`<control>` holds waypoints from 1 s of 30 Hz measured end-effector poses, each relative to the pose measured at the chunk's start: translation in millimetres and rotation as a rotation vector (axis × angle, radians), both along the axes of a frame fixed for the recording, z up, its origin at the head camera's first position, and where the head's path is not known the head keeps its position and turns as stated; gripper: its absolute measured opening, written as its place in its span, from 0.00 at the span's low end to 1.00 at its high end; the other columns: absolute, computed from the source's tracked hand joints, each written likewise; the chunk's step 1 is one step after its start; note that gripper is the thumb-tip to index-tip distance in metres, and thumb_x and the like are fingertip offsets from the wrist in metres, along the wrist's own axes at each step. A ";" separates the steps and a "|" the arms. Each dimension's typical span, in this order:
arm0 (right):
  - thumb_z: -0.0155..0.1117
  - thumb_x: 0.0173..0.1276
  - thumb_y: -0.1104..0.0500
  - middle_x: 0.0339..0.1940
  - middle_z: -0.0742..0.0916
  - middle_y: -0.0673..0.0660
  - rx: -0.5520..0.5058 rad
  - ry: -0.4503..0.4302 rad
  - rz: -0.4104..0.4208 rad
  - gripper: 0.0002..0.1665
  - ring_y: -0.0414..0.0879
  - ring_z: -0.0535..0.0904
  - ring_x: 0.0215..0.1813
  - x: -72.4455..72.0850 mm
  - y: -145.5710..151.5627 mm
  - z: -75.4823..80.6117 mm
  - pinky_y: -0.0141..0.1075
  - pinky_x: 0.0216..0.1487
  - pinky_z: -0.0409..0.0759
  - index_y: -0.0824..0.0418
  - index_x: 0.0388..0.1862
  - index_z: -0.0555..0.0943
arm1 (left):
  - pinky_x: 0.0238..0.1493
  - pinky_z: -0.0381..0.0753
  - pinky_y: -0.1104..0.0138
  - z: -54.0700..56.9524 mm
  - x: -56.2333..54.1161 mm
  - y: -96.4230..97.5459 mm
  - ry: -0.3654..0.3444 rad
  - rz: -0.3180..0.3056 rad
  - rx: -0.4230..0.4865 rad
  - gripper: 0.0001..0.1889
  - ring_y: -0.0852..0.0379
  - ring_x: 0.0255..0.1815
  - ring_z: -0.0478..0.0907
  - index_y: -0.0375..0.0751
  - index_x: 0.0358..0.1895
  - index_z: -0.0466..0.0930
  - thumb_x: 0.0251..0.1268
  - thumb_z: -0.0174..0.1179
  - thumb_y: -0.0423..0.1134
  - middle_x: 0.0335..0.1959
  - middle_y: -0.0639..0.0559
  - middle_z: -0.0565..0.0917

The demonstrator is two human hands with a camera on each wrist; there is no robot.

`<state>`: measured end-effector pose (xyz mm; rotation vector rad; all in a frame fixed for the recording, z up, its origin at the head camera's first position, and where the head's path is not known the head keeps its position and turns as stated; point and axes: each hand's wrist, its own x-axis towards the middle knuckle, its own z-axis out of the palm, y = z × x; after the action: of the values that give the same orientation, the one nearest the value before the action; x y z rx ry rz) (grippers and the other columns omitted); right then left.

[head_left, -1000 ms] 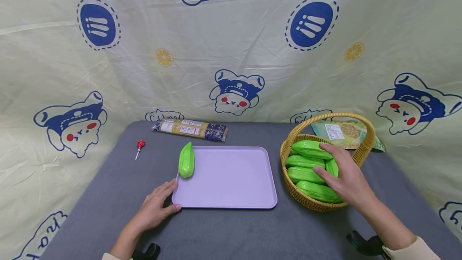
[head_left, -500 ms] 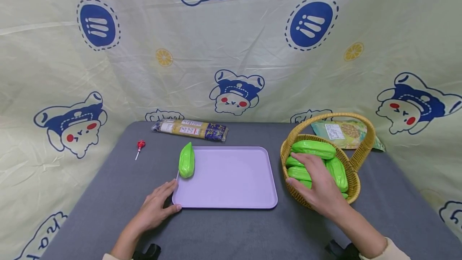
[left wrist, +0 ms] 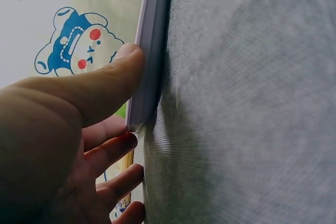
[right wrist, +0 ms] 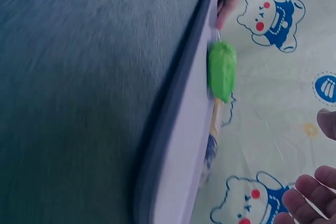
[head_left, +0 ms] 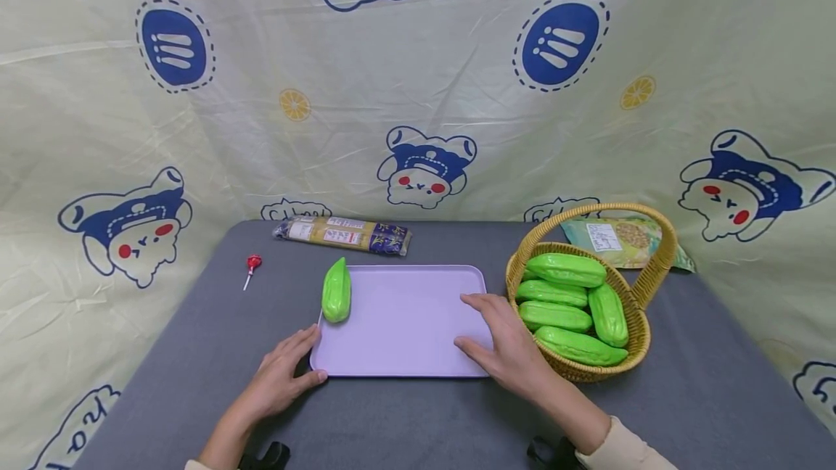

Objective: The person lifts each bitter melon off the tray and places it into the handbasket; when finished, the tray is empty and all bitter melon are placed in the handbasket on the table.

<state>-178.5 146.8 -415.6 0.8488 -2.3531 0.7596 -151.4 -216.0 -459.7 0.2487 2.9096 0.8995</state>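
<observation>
My left hand (head_left: 282, 372) rests at the near left corner of a lilac tray (head_left: 405, 325), thumb along its front edge and fingers beside its left edge. In the left wrist view, the thumb (left wrist: 107, 85) lies against the tray's rim with the other fingers spread loosely. My right hand (head_left: 512, 343) holds nothing; its thumb and fingers reach apart over the tray's right side. A bright green ridged toy gourd (head_left: 336, 292) lies along the tray's left side. Several like it (head_left: 564, 292) fill a woven basket (head_left: 643, 343) to the right of my right hand.
The basket's tall arched handle (head_left: 666, 245) rises at the right. Behind it lies a green food bag (head_left: 630, 238). A packet of dried noodles (head_left: 342, 234) lies behind the tray, and a red lollipop (head_left: 254, 262) to its left. A printed cloth (head_left: 261, 151) hangs behind the table.
My right hand has moved left from over the basket to the tray's right side, with nothing in it throughout. My left hand, the tray and the gourds stay in place.
</observation>
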 end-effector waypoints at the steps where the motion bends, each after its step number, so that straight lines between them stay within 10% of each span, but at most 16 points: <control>1: 0.76 0.49 0.56 0.53 0.81 0.56 -0.002 -0.009 0.004 0.37 0.48 0.76 0.55 -0.6 -4.5 -1.5 0.43 0.52 0.75 0.62 0.58 0.75 | 0.63 0.53 0.33 -0.2 0.2 -0.4 0.003 -0.001 -0.001 0.37 0.36 0.73 0.55 0.41 0.70 0.63 0.58 0.63 0.49 0.72 0.43 0.63; 30: 0.70 0.57 0.54 0.52 0.81 0.61 -0.083 -0.359 0.065 0.34 0.51 0.77 0.54 -24.8 -107.4 -21.1 0.45 0.52 0.76 0.64 0.61 0.73 | 0.63 0.54 0.34 0.4 1.6 0.8 0.012 0.005 0.003 0.37 0.36 0.73 0.56 0.41 0.70 0.63 0.57 0.64 0.49 0.72 0.43 0.63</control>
<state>-203.3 39.4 -436.6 0.8111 -2.5897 1.1081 -149.8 -215.2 -459.3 0.2485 2.9213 0.9060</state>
